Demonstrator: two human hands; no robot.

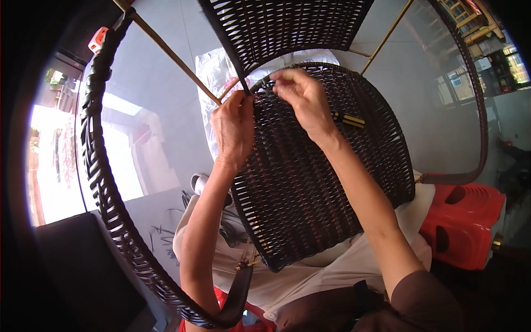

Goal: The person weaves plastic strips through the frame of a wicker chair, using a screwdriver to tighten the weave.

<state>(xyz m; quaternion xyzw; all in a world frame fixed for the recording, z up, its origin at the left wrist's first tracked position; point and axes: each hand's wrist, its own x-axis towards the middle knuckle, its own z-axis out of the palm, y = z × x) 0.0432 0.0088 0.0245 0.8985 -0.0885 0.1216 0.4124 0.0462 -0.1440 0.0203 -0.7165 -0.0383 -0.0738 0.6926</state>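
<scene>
Supporting a dark woven chair seat over the lap, near edge lying against pale trousers, woven backrest rising beyond the far edge. Pressing thumb and fingers of the left hand together at the seat's far left edge, right against a dark strip; not showing clearly whether pinching it. Holding the right hand just beside, over the seat's far edge, bending the fingers loosely; blurring at the fingertips, so not telling whether pinching anything thin. Having a yellow-and-black tool lying on the weave, just right of the right wrist. Seeing a woven armrest curving down at the left, loose dark strips lying between it and the left forearm, a red stool standing at the right, and a white cloth spreading under the seat's far end.
</scene>
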